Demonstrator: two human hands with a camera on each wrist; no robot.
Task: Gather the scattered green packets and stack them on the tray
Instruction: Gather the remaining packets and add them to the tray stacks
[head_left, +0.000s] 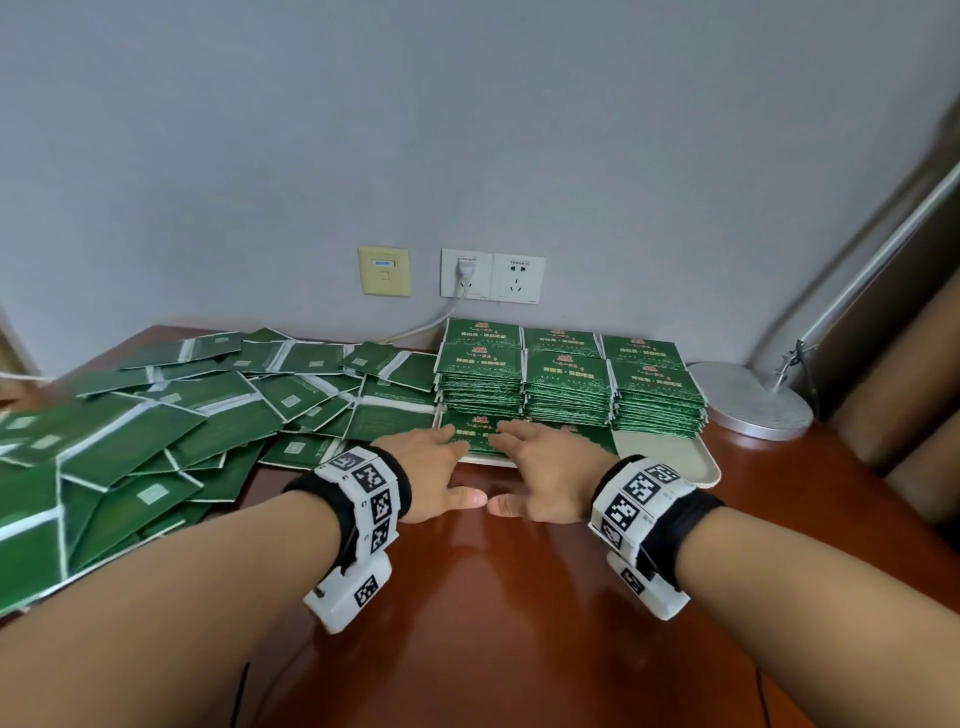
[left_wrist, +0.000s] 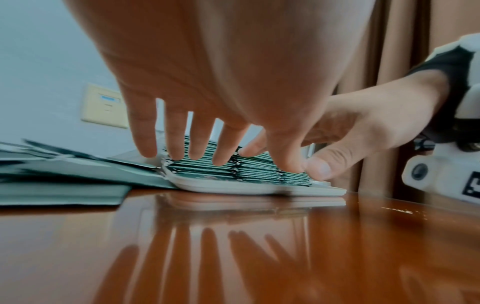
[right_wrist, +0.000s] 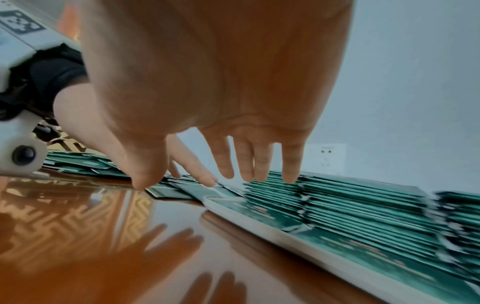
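A cream tray at the table's back holds tall, neat stacks of green packets in two rows. A low pile of packets lies at the tray's front left. My left hand and right hand are side by side over that low pile, fingers straight and spread, thumbs nearly meeting above the table. Neither hand grips anything. The left wrist view shows the left hand's fingers in front of the stacks. The right wrist view shows the right hand's fingers above the tray. Scattered packets cover the table's left side.
The glossy wooden table stretches in front of the tray. A round silver lamp base stands just right of the tray, with a brown curtain beyond it. Wall sockets with a plugged white cable sit behind the stacks.
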